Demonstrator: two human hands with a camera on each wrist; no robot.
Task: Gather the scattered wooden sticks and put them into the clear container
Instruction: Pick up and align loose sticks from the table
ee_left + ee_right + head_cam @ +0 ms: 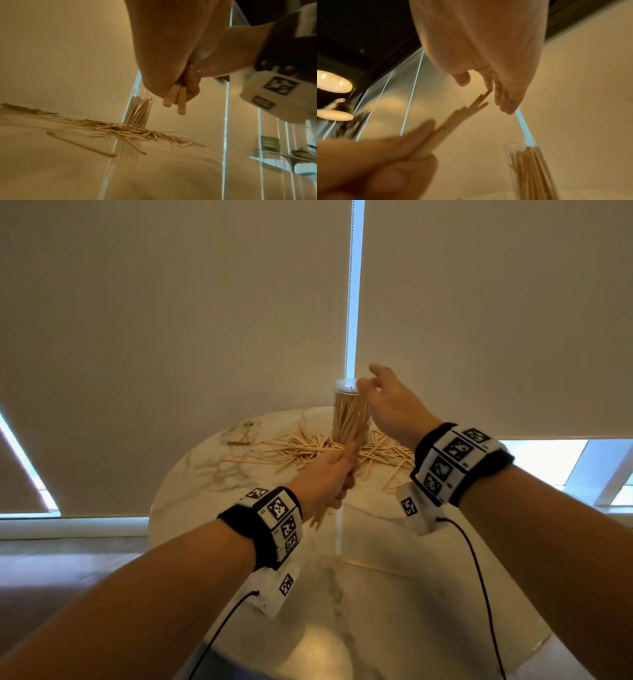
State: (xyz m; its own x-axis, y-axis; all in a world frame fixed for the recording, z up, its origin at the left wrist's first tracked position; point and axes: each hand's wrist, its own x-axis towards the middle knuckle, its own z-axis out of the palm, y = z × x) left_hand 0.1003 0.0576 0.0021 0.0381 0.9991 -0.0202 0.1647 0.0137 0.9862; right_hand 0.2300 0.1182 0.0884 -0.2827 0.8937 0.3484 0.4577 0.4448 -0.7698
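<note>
A tall clear container [348,412] stands at the far side of the round marble table [212,474], well filled with upright wooden sticks. Scattered sticks [301,448] lie in a loose heap around its base. My left hand [329,474] grips a bundle of sticks [352,448], held above the table just in front of the container; the lower ends [176,100] stick out below my fist. My right hand [371,380] hovers open beside the container's mouth, fingers spread [505,102], right by the bundle's upper tips [471,108]; whether they touch I cannot tell. The container [530,170] shows below it.
A small wrapped packet of sticks [245,433] lies at the table's far left. One long stick [371,567] lies alone on the near part of the table. Roller blinds hang right behind the table. Cables run from both wristbands.
</note>
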